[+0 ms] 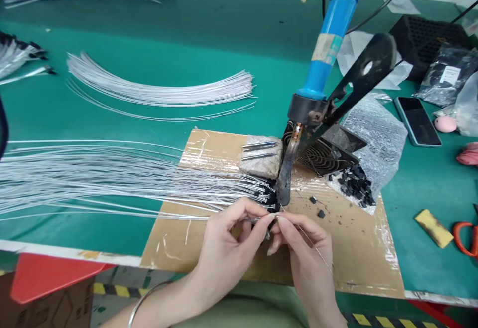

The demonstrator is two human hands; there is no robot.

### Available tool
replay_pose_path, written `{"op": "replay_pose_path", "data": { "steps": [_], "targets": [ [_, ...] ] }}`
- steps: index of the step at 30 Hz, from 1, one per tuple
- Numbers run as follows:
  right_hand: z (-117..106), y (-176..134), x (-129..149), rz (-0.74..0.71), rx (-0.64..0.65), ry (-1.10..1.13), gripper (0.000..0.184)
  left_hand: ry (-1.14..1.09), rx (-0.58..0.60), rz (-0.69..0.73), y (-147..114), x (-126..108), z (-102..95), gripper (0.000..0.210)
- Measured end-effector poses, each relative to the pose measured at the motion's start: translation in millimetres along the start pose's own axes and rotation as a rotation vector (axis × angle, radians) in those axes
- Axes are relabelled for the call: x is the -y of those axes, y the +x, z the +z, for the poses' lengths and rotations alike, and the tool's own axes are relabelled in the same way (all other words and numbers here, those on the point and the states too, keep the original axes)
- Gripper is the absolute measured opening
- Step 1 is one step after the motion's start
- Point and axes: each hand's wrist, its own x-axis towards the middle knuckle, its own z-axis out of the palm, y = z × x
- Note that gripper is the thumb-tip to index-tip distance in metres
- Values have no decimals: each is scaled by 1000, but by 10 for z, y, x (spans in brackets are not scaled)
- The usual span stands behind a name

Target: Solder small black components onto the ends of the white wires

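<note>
My left hand [239, 248] and my right hand [308, 248] meet just below the tip of a soldering iron [317, 76]. Thumb and forefinger of the left are pinched on a thin white wire that runs in from the left; its end is hidden by my fingertips. Pinched in my right fingers is a thin wire [311, 243], which trails down across the palm. Just above the hands lies a spread bundle of white wires [142, 181] with small black pieces [269, 193] at their right ends. The iron's flat tip hangs right beside those black ends.
Beneath the hands is a cardboard sheet [179, 241]. Behind the iron stands a fan [317, 154], with black chips [356, 183] on bubble wrap [392, 129]. A wire bundle [168, 89] lies further back. To the right are a phone [418, 121], yellow sponge [433, 228] and orange-handled scissors [465, 238].
</note>
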Motion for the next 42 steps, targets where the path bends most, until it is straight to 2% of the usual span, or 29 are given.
{"op": "replay_pose_path", "data": {
  "steps": [9, 19, 27, 37, 42],
  "targets": [
    [14, 2, 9, -5, 13, -4, 10, 57, -11, 67, -6, 2, -10, 20],
    [-12, 42, 126, 138, 70, 102, 15, 209, -41, 265, -21, 28, -25, 21],
    [-79, 86, 216, 225, 133, 67, 19, 265, 5, 241, -21, 57, -62, 20],
    [-39, 58, 120, 172, 90, 143, 14, 207, -59, 238, 4, 16, 12, 21],
    [75, 38, 81, 134, 18, 187, 18, 172, -60, 199, -9, 87, 42, 21]
  ]
}}
